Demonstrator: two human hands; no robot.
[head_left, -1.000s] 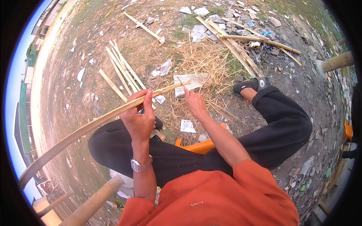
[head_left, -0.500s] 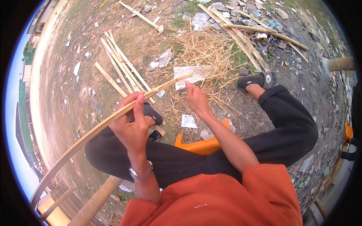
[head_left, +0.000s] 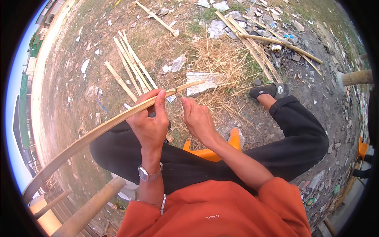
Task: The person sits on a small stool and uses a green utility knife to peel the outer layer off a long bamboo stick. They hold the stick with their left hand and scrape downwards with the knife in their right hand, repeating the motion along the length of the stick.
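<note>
A long split bamboo strip (head_left: 118, 123) runs slantwise from the lower left rim to above the shavings in the middle. My left hand (head_left: 149, 120) is closed around it near its upper end, thumb lying along the top face. Just beyond that thumb a dark mark or edge crosses the strip; I cannot tell which. My right hand (head_left: 198, 120) is close by, below the strip's tip, with its fingers curled and thumb raised. Whatever those fingers may hold is hidden.
Several bamboo strips (head_left: 132, 63) lie on the ground ahead to the left, and longer bamboo pieces (head_left: 252, 47) at the far right. A pale flat block (head_left: 201, 81) sits among straw-like shavings (head_left: 221, 59). Between my legs is an orange plastic object (head_left: 209, 154). Bamboo poles (head_left: 92, 203) stand at lower left.
My right hand has moved left and nearer, from beside the strip's tip toward my left hand. My left hand has shifted slightly right with the strip.
</note>
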